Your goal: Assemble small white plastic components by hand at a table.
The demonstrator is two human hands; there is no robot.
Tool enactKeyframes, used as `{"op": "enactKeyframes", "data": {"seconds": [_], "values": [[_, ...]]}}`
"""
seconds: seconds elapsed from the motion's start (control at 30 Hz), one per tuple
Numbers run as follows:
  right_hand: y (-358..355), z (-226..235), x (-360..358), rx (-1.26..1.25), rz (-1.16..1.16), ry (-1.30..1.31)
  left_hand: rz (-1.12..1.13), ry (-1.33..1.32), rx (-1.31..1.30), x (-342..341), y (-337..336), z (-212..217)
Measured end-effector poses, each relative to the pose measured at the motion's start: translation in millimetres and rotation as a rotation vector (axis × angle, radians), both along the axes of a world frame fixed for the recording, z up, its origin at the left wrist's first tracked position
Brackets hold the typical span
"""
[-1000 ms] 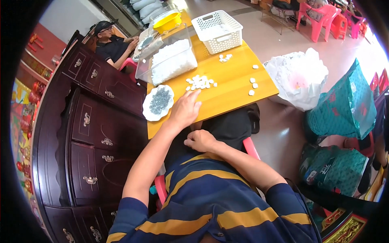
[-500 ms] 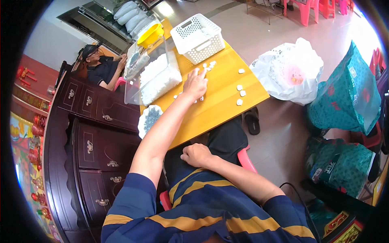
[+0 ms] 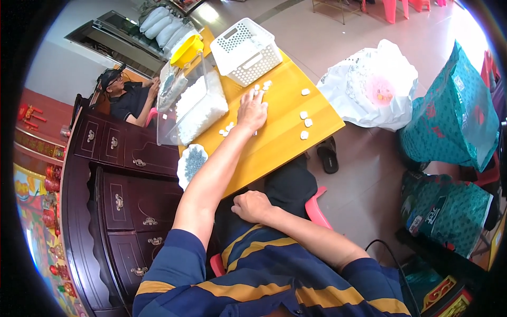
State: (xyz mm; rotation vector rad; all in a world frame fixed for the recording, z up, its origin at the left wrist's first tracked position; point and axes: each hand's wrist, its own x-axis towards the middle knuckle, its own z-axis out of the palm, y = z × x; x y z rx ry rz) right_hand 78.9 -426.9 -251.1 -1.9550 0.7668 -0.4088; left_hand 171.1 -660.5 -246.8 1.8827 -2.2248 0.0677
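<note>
My left hand reaches palm down over the wooden table, its fingers stretched out. The fingertips are at a small cluster of white pieces, rounded and flat-looking; whether one is pinned under them is too small to tell. More white pieces lie left of the hand, partly hidden by the wrist. Several others are scattered near the right edge. Low on my lap, my right hand rests loosely curled, and no object shows in it.
A clear plastic bin holds many white pieces. Beside it stand a white dish of grey-blue bits, a white perforated basket and a yellow bowl. A white bag and teal sacks stand right. A person sits far left.
My left hand stays among the white pieces, its fingers now closer together and flatter. The view has shifted slightly, uncovering more pieces left of the wrist. The right hand still rests on the lap.
</note>
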Motion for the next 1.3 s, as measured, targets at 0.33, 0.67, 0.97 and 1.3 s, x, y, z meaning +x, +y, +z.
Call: {"op": "enactKeyframes", "data": {"seconds": [0.33,0.67,0.97,1.3], "values": [[-1,2,3,-0.035,0.024,0.011,-0.022,-0.116,-0.076,12,11,1],[7,-2,7,-0.076,-0.014,0.068,-0.185,-0.084,-0.212,-42,107,25],[9,-51,21,-0.202,0.011,-0.157,-0.147,0.013,-0.149,-20,202,31],[-6,-6,-2,0.36,0.78,0.319,-0.267,0.174,-0.348,13,242,12]]}}
